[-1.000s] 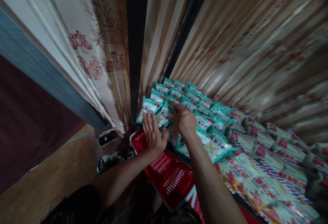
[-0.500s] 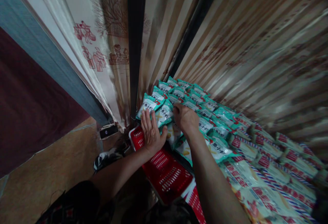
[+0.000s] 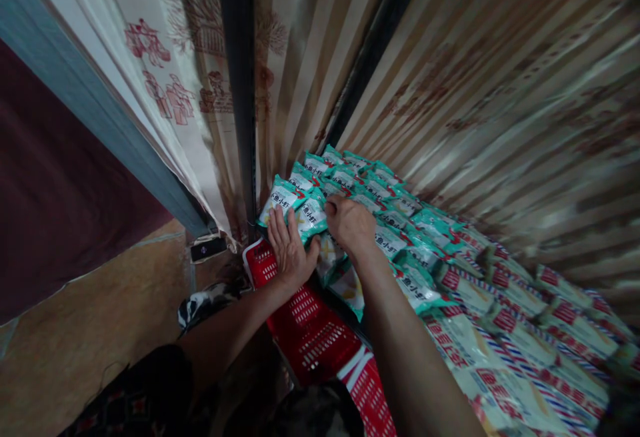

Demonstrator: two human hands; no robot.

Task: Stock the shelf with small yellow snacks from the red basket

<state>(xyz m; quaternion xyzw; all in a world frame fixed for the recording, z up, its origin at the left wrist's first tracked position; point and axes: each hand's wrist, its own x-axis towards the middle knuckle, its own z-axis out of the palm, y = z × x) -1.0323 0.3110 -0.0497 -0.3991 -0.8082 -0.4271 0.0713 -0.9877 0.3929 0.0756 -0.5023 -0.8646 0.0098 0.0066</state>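
Packets (image 3: 311, 213), teal and white, shiny, dark-lettered

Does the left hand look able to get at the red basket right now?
Probably yes: the left hand is just beside the red basket, open over a green packet, and nothing visible stands between.

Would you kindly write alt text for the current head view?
An open left hand rests against teal bags, and a curled right hand is over others; whether it grips one is unclear. A red basket sits in front, pale packets to the right, curtains behind.
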